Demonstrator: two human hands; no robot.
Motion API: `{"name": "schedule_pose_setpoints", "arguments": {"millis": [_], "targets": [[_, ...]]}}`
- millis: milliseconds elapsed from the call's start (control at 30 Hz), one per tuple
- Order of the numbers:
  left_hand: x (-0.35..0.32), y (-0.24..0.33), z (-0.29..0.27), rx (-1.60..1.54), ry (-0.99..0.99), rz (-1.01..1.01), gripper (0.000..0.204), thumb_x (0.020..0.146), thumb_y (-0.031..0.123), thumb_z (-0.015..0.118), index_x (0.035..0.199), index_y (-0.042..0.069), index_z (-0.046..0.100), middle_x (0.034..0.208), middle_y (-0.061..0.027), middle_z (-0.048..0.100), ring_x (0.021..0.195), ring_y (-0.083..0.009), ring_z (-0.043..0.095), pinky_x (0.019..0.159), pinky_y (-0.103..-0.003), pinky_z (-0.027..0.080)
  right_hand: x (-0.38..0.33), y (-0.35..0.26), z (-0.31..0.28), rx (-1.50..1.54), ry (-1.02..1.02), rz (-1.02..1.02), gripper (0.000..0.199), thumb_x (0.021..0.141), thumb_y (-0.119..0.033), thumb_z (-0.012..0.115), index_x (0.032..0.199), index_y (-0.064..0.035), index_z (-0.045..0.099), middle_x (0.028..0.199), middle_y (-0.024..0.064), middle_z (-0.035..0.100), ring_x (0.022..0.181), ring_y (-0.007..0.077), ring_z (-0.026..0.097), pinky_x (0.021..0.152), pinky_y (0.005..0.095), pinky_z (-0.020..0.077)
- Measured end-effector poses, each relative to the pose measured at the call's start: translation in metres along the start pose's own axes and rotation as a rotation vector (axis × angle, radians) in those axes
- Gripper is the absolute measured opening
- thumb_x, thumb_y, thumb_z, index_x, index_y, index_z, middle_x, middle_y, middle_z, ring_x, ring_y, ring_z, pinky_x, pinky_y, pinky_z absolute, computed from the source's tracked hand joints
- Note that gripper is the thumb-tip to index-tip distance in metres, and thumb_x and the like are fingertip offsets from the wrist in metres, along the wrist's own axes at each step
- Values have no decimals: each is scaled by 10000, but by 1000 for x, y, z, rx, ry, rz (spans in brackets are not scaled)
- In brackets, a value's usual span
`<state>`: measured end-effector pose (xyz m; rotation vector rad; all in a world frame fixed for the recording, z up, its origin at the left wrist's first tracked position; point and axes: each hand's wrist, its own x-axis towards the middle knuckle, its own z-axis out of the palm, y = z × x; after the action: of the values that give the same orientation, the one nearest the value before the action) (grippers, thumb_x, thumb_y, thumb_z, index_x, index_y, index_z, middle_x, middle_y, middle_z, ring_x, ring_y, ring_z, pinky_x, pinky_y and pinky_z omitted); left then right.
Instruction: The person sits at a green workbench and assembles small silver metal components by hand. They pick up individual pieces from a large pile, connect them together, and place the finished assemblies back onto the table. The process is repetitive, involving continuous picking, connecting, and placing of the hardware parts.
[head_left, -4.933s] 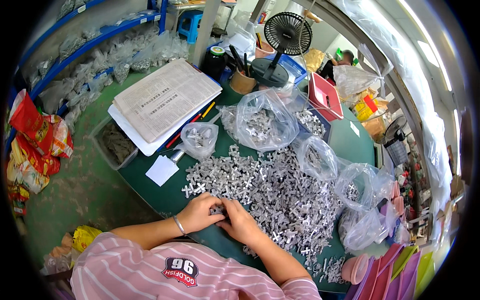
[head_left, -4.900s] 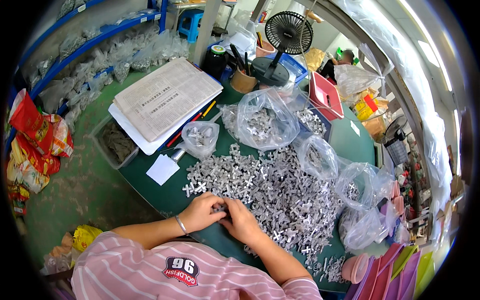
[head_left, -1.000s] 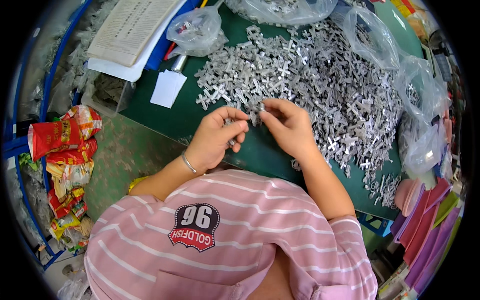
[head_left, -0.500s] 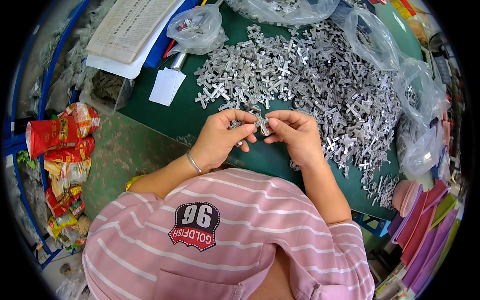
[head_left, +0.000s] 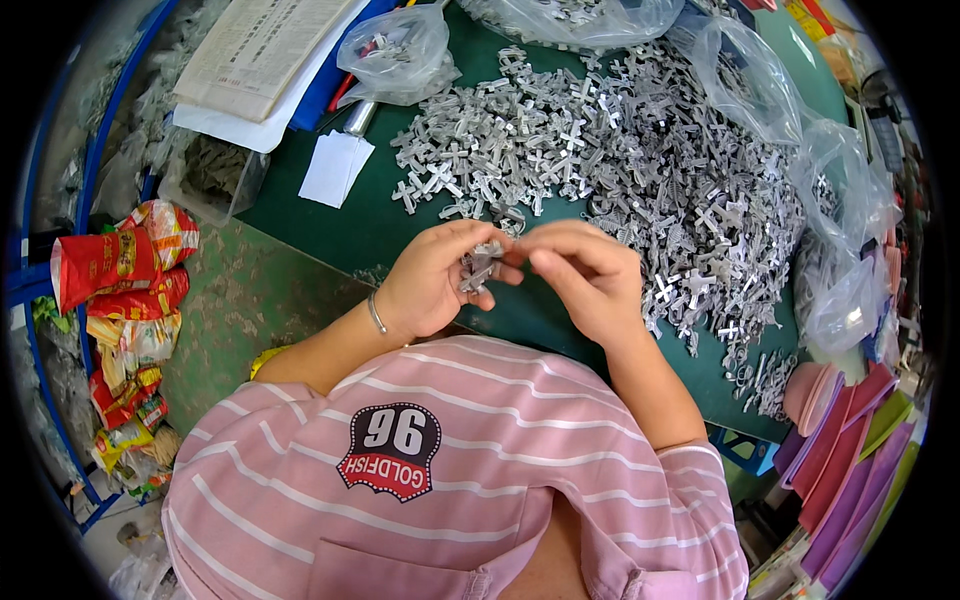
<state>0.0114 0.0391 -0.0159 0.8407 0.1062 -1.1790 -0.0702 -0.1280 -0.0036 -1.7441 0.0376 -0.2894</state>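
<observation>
My left hand [head_left: 437, 274] is cupped around a few small silvery metal cross pieces [head_left: 480, 266], gripped between the palm and curled fingers. Its thumb and index fingertips reach toward my right hand [head_left: 592, 275]. Motion smears the right fingers, which are bent close to the left fingertips with the thumb set below them. Whether they pinch anything does not show. Just beyond both hands spreads a large pile of grey and silver cross pieces [head_left: 560, 140] on the green tabletop [head_left: 400, 240].
Clear plastic bags [head_left: 850, 200] line the pile's right side. Farther left are white paper slips [head_left: 336, 169], a small bag of parts [head_left: 400, 60] and a newspaper [head_left: 265, 50]. A plastic bin [head_left: 210, 178] stands by the table's left edge. Coloured folders [head_left: 850, 460] are at the right.
My right hand has pulled slightly away from the piece both hands were pinching, its fingers now blurred. My left hand has turned, showing the cross pieces in its palm.
</observation>
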Motion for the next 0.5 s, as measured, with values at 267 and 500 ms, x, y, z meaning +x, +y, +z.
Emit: {"name": "schedule_pose_setpoints", "arguments": {"millis": [267,500], "targets": [[0,-4,-4,81,81,53,123,871,153,521,924,43,522,787,-60,550,628,-105,535,403,-195,373,31,24,17,-495,-7,-117,163,697,13,623,855,-29,612,810,125,547,726,318,543,642,342,461],[0,0,-1,164,122,84,199,858,109,546,1019,-8,530,815,-66,574,645,-95,552,432,-196,431,11,13,-3,184,-4,232,113,789,40,565,887,6,610,870,70,556,739,138,572,624,244,486]]}}
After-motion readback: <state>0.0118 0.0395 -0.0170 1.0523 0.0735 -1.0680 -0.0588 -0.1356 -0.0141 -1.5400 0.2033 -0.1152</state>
